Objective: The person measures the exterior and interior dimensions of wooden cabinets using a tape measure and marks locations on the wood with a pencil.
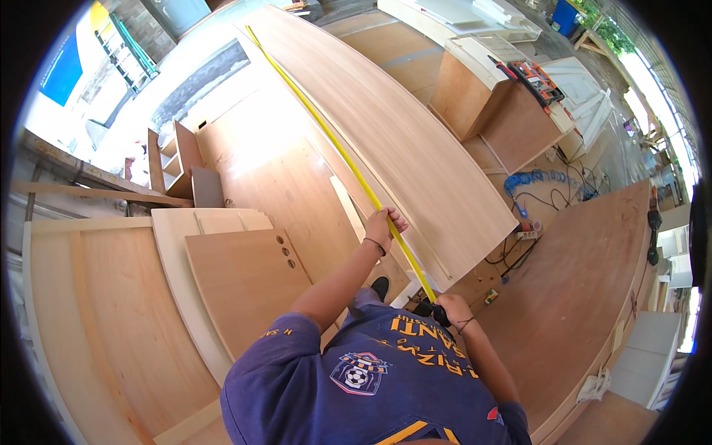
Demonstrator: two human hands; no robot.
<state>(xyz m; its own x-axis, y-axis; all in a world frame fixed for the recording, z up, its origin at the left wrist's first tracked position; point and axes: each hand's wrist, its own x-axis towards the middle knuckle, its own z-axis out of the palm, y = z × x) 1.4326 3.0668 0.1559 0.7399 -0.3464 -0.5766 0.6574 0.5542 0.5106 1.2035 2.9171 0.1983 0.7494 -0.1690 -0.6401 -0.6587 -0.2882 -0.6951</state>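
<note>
As your right hand grips the case (439, 317) and left hand (383, 225) the tape (347, 157), the latter reaches the far end of the panel (400, 122), rewinding apparently outstanding.

The long pale wood-grained panel (415, 156) looks smooth and matt from here, the thin yellow measuring-tape blade (344, 153) near its left edge slick, and the broad reddish-brown wooden board (571, 267) dull and scuffed.
</note>
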